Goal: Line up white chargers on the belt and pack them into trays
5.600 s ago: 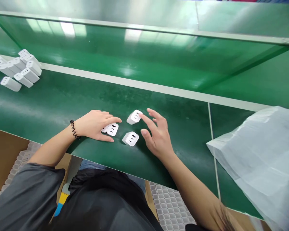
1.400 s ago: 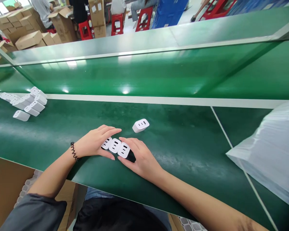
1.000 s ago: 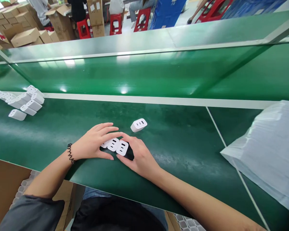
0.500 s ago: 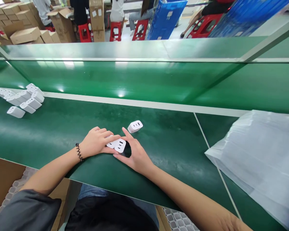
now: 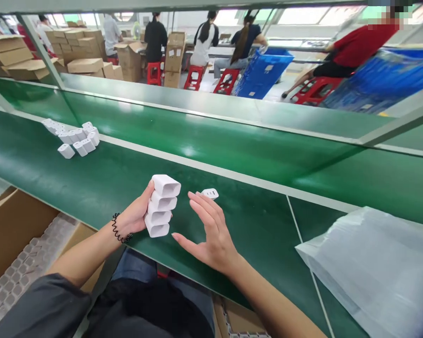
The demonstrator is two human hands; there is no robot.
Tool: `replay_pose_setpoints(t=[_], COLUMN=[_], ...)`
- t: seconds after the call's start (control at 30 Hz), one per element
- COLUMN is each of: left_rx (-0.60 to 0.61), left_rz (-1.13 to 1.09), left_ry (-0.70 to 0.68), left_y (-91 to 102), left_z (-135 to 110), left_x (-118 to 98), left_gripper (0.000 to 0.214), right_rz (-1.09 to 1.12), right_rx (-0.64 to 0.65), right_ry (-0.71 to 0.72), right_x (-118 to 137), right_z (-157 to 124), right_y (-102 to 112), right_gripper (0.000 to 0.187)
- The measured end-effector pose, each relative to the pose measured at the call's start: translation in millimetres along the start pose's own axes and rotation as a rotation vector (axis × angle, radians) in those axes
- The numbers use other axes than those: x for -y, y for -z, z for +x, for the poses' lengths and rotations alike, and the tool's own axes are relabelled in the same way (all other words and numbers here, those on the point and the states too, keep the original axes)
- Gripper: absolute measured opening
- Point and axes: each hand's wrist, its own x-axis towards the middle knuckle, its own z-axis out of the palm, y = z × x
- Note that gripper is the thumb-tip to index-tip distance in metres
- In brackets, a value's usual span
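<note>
A row of several white charger housings (image 5: 158,204) is held together in my left hand (image 5: 138,217), above the green bench. Their hollow open ends face me and to the right. Just right of the row, my right hand (image 5: 215,237) is open, fingers spread and apart from the housings. Behind its fingertips lies one more white charger housing (image 5: 210,193), partly hidden, with its slotted face showing. Farther left on the bench stands a cluster of white housings (image 5: 79,138).
A translucent white plastic bag (image 5: 370,267) lies on the bench at right. An open carton (image 5: 17,230) with a cell divider sits below the left edge. A white strip (image 5: 232,176) runs along the bench's back. Beyond are seated people, red stools and blue crates (image 5: 264,72).
My left hand has lifted and turned the row of housings, so the hollow ends now show instead of the slotted faces. My right hand has moved off to the right and opened wider.
</note>
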Motion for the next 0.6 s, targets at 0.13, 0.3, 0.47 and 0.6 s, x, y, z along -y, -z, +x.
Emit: replay_pose_setpoints(t=[0.13, 0.3, 0.47, 0.6], left_rx=[-0.075, -0.174, -0.344, -0.413], left_rz=[-0.167, -0.301, -0.300, -0.317], left_ry=[-0.041, -0.107, -0.250, -0.375], left_y=[7.6, 21.6, 44.8, 69.4], left_z=[-48, -101, -139, -167], left_x=[27, 56, 74, 88], left_gripper=[0.064, 0.064, 0.063, 0.065], right_rz=[0.106, 0.242, 0.248, 0.305], right_rx=[0.176, 0.305, 0.451, 0.546], right_ry=[0.094, 0.159, 0.350, 0.497], right_x=[33, 68, 97, 124], right_z=[25, 34, 47, 62], right_y=[-7, -29, -47, -72], right_gripper=[0.095, 0.094, 0.094, 0.094])
